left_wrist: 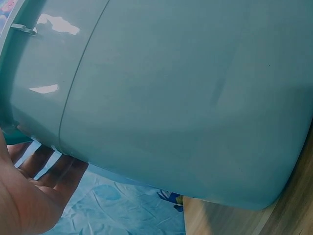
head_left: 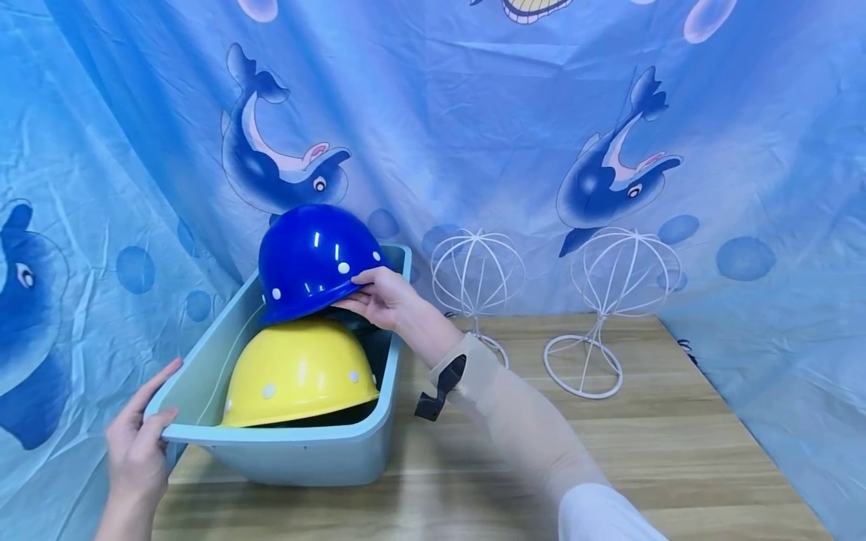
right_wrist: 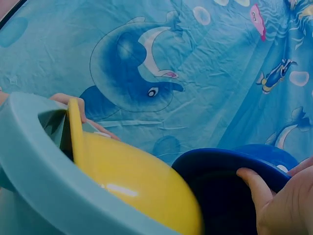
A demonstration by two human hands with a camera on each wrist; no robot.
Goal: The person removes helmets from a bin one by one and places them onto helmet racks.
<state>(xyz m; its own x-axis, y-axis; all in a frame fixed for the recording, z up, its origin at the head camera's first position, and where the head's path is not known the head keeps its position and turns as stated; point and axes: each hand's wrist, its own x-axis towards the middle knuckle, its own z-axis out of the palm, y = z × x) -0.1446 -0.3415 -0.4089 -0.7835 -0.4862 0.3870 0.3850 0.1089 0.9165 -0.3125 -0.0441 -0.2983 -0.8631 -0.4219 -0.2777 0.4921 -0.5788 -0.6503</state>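
Note:
A blue hard hat (head_left: 318, 255) with white studs is tilted over the far part of a pale teal plastic tub (head_left: 291, 454). My right hand (head_left: 382, 297) pinches its rim, and in the right wrist view the thumb (right_wrist: 254, 186) lies against the inner side of the brim. Just below and nearer sits a yellow hard hat (head_left: 301, 372), dome up inside the tub. At the tub's near left corner my left hand (head_left: 138, 443) grips the rim. The left wrist view shows its fingers (left_wrist: 63, 174) by the tub's outer wall (left_wrist: 171, 107).
Two white wire stands with globe-shaped tops, a left one (head_left: 476, 274) and a right one (head_left: 602, 323), stand on the wood-grain table (head_left: 663, 451) right of the tub. Blue curtains (head_left: 460, 128) printed with dolphins hang behind and at both sides.

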